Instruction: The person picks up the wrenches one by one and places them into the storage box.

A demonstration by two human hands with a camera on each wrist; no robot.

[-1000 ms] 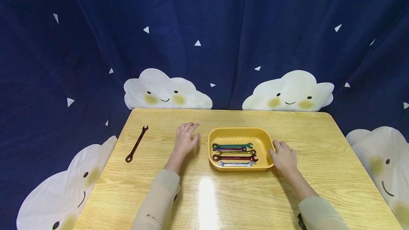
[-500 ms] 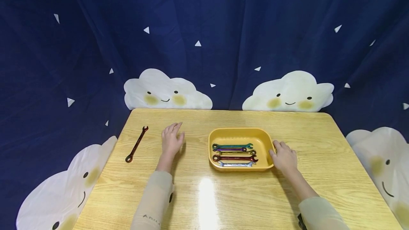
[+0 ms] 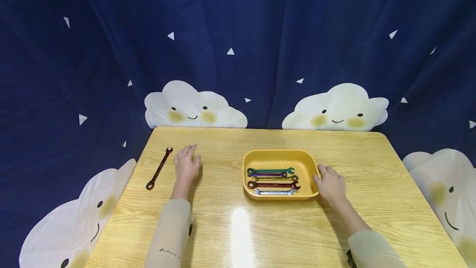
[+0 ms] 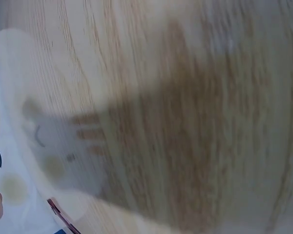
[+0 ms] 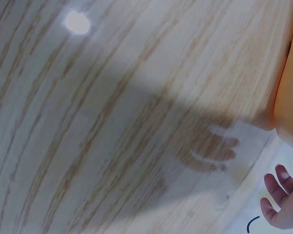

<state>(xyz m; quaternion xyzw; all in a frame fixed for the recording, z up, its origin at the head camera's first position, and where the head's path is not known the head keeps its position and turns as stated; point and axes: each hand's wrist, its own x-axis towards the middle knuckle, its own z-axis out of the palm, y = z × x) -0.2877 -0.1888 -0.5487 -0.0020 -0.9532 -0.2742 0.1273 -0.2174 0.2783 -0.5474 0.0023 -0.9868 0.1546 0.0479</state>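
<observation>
My left hand (image 3: pixel 186 168) hovers over the left part of the table with fingers loosely spread, holding nothing. Just to its left lies a dark red combination wrench (image 3: pixel 159 168), open jaw pointing away; part of that wrench (image 4: pixel 62 216) shows in the left wrist view. My right hand (image 3: pixel 331 182) grips the right rim of a yellow plastic bin (image 3: pixel 308 166), thumb over the edge and fingers outside. Several coloured wrenches lie side by side in the bin, including a green one (image 3: pixel 271 170), a red one (image 3: pixel 274 185) and a silver one (image 3: pixel 275 192).
The light wooden table (image 3: pixel 282 235) has rounded far corners. A dark blue curtain (image 3: pixel 256 32) with white clouds and triangles hangs behind it and at both sides. A bright light reflection lies on the tabletop in front of the bin.
My left hand has moved left, from near the bin to close beside the dark red wrench. The right hand, the bin and the wrenches stay where they were.
</observation>
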